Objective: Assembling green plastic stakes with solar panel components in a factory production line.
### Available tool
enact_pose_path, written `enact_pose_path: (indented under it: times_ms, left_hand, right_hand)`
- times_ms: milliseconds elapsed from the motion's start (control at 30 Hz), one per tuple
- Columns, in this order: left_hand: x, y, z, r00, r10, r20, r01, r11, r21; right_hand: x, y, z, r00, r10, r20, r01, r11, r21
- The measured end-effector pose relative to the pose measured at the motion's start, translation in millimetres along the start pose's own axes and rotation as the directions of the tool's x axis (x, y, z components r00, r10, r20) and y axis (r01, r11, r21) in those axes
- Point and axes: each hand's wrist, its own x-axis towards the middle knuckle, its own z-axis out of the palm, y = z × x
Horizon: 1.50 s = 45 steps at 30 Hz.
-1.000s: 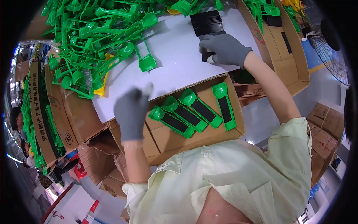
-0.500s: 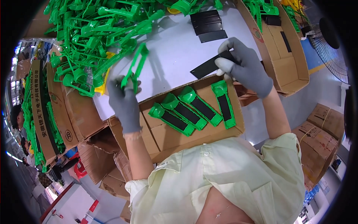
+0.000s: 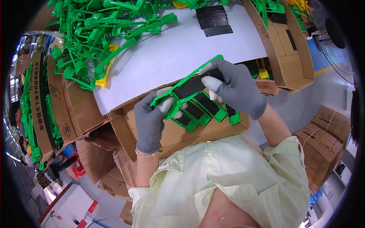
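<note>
Both my hands wear grey gloves with pale fingertips and meet above an open cardboard box. My left hand (image 3: pixel 153 117) is closed on the near-left end of a green plastic frame (image 3: pixel 164 111). A flat black strip (image 3: pixel 189 88), pinched in my right hand (image 3: pixel 236 84), lies against the frame's long opening. Whether the strip is seated in it I cannot tell. Below, in the cardboard box (image 3: pixel 178 141), rest several green frames with black strips in them (image 3: pixel 211 104), partly hidden by my hands. A stack of black strips (image 3: pixel 211 19) lies on the white tabletop (image 3: pixel 152 62).
Green plastic frames (image 3: pixel 91 32) are heaped at the far left of the table, with a yellow piece (image 3: pixel 107 72) at the edge. Cardboard boxes (image 3: pixel 74 110) stand left, another carton (image 3: pixel 291 62) right. A fan (image 3: pixel 336 38) and tied cartons (image 3: pixel 321 146) are farther right.
My left hand has brought the green frame rightward and nearer to me. My right hand has moved slightly left and down, so the black strip now meets the frame.
</note>
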Motion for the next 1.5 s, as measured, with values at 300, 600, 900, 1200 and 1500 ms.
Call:
enact_pose_path:
  times_ms: [300,600,900,1200,1500]
  left_hand:
    - [-1.8,2.2,21.9,0.998,-0.037,-0.045,0.041,0.994,0.101]
    - [-7.6,-6.3,5.3,0.998,-0.045,0.047,0.04,0.995,0.096]
    - [-11.7,-22.3,4.4,0.987,-0.158,0.026,0.15,0.971,0.185]
    - [-23.4,-46.6,-8.7,0.965,-0.26,0.033,0.245,0.939,0.24]
    - [-56.5,-85.6,-21.8,0.923,-0.385,0.0,0.382,0.914,0.136]
  right_hand:
    - [8.7,4.2,-4.7,0.985,0.091,0.149,-0.079,0.994,-0.081]
    - [-3.3,23.4,-13.6,0.973,-0.123,-0.194,0.098,0.986,-0.137]
    - [-20.4,54.4,6.4,0.99,-0.138,0.03,0.141,0.943,-0.302]
    - [-44.1,77.1,28.1,0.999,-0.038,0.031,0.046,0.941,-0.336]
    - [-80.8,108.4,47.8,0.994,0.049,0.096,-0.02,0.96,-0.279]
